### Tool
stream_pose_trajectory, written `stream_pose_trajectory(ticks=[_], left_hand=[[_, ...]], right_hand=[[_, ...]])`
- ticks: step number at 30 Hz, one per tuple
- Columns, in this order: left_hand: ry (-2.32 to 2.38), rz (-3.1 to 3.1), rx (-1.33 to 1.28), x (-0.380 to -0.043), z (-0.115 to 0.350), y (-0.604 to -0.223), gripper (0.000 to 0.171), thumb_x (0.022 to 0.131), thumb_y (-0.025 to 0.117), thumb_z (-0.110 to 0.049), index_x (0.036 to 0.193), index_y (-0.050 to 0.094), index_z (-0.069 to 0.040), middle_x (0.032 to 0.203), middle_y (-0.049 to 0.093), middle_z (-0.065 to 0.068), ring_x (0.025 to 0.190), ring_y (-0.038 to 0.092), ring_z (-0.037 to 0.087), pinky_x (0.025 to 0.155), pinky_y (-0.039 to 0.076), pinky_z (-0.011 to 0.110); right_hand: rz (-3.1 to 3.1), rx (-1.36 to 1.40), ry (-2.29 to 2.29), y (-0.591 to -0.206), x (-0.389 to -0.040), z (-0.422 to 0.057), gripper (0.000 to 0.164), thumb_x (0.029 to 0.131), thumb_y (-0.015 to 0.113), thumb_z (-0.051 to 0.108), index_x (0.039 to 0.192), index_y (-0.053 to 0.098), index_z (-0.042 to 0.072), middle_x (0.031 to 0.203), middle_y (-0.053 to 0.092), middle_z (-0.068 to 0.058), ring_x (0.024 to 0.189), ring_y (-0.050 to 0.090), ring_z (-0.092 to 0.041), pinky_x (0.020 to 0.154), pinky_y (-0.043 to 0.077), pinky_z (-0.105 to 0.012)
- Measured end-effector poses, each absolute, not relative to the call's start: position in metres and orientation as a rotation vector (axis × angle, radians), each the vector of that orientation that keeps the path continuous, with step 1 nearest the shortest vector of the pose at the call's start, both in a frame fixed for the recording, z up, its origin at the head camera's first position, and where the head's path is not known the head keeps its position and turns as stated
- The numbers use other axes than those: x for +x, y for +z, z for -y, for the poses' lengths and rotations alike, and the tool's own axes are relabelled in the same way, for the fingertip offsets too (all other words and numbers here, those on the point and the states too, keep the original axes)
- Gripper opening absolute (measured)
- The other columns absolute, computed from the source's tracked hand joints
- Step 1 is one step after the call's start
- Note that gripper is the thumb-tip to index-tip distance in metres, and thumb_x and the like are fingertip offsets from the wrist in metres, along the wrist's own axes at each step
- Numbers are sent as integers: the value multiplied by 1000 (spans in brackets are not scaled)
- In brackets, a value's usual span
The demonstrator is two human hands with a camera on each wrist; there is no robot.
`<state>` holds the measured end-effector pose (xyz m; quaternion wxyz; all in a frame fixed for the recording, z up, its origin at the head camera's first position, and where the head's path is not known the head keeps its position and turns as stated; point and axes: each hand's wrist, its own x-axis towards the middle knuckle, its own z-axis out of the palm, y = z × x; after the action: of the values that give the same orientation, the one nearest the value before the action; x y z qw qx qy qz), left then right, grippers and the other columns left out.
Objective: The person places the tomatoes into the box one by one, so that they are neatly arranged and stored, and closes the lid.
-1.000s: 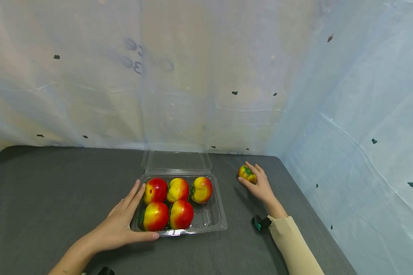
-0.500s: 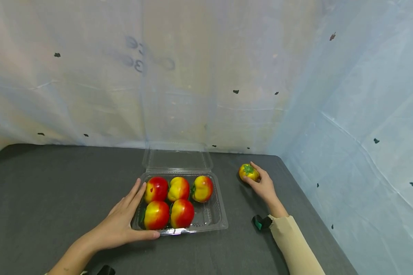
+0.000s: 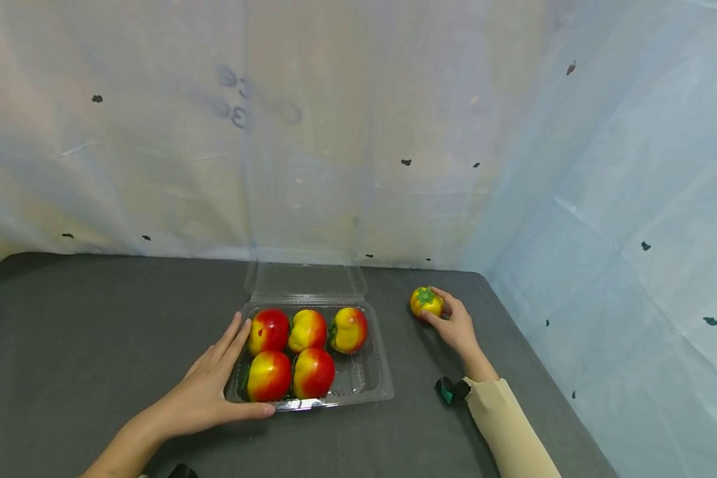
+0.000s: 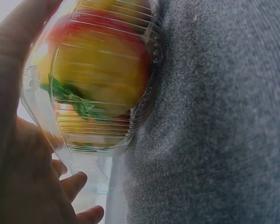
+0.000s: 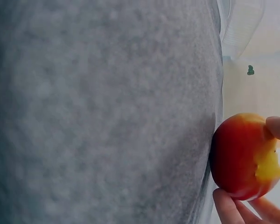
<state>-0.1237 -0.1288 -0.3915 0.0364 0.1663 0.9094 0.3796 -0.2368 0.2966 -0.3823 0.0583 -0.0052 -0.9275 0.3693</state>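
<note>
A round red-and-yellow fruit with a green leafy cap is at the far right of the table in the head view. My right hand pinches it from the right, thumb toward the near side; the right wrist view shows the red underside of this fruit at the cloth. My left hand rests against the left side and front corner of a clear plastic clamshell box, fingers extended and thumb along the front rim. Several similar fruits lie in the box in two rows, with a gap at front right.
The box's clear lid is folded back toward the rear wall. Dark grey cloth covers the table. Pale plastic sheeting hangs behind and on the right, with small dark marks.
My right fingers have moved from over the fruit's top to its right side, and its leafy cap shows more. The left hand and the box have stayed in place.
</note>
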Motion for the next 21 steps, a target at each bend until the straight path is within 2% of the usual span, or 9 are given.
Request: stream_pose_trajectory(ticks=[10, 21], left_hand=[[1157, -2797, 508, -122, 129, -393, 122, 68, 75, -63, 156, -1, -23, 162, -7, 7, 139, 15, 54, 95, 14, 81], [1168, -2799, 503, -123, 129, -394, 123, 68, 76, -62, 156, -1, -23, 162, -7, 8, 139, 14, 53, 96, 13, 80]], right_hand=[[2756, 70, 1120, -381, -228, -286, 56, 90, 68, 22, 141, 47, 13, 138, 41, -22, 122, 50, -40, 99, 46, -52], [2697, 143, 1173, -370, -220, -270, 54, 88, 70, 28, 138, 52, 20, 135, 47, -14, 117, 53, -32, 94, 50, -49]])
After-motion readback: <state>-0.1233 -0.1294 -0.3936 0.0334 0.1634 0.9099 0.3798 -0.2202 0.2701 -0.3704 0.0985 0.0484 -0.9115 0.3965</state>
